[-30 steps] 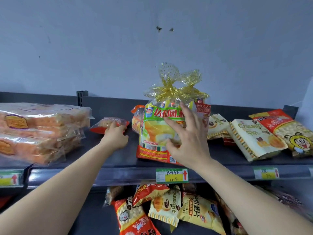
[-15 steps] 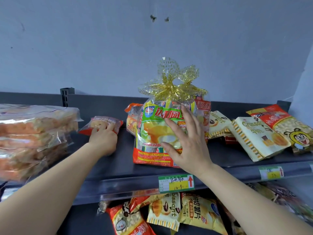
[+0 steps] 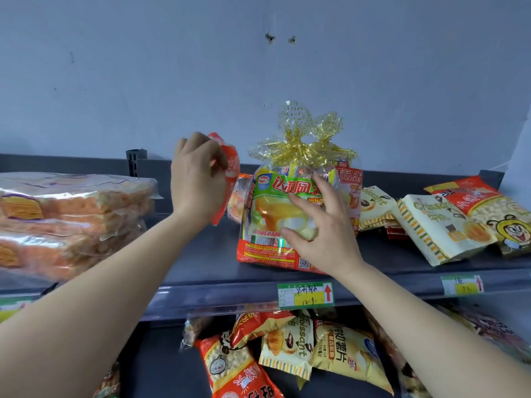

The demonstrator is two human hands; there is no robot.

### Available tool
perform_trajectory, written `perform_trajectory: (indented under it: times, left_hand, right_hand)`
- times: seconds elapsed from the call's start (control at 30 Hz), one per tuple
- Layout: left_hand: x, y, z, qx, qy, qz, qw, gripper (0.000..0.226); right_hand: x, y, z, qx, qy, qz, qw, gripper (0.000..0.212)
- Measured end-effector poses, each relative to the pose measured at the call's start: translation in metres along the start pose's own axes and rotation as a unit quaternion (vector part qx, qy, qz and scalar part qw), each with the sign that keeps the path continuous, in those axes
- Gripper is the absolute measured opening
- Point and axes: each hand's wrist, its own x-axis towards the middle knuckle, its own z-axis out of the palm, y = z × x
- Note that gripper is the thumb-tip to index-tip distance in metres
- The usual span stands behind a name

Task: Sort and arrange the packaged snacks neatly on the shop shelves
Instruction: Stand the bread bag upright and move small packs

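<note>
Centre-left of frame: left hand (image 3: 198,179) grips the red packet (image 3: 232,168), long axis near vertical, clear of the shelf (image 3: 201,254). Immediately right stands the gold-bowed bag (image 3: 275,202), right hand (image 3: 324,234) spread against its front.

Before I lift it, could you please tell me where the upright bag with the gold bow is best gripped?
Probably at the gathered neck under the gold bow, coming from above and in front. The bag stands upright on the shelf, and its film narrows there, whereas the wide, glossy body would likely slip or crush.
</note>
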Motion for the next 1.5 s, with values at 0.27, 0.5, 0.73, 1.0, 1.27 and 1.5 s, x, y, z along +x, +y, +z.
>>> perform_trajectory:
  times: [0.27,0.5,0.73,1.0,1.27,1.5]
  left_hand:
    - [-0.040,0.075,-0.019,0.118,-0.056,0.335,0.933,0.036]
    - [-0.078,0.119,-0.014,0.140,-0.129,0.444,0.876,0.018]
    - [-0.103,0.152,-0.015,0.134,-0.171,0.448,0.867,0.021]
    - [-0.109,0.168,-0.035,0.184,-0.107,0.234,0.949,0.039]
    - [-0.102,0.200,-0.028,0.115,-0.398,0.047,0.909,0.052]
    - [-0.156,0.209,-0.002,0.016,-0.402,-0.103,0.910,0.020]
  right_hand:
    - [0.007,-0.041,-0.035,0.242,-0.025,0.171,0.955,0.083]
    - [0.003,-0.037,-0.074,0.420,-0.087,0.246,0.869,0.044]
    - [-0.019,-0.026,-0.086,0.443,-0.064,0.296,0.844,0.009]
    - [-0.045,0.009,-0.115,0.367,-0.082,0.250,0.892,0.021]
    - [-0.067,0.027,-0.148,0.050,-0.224,-0.029,0.973,0.022]
    - [-0.102,0.047,-0.165,0.106,-0.147,0.147,0.972,0.021]
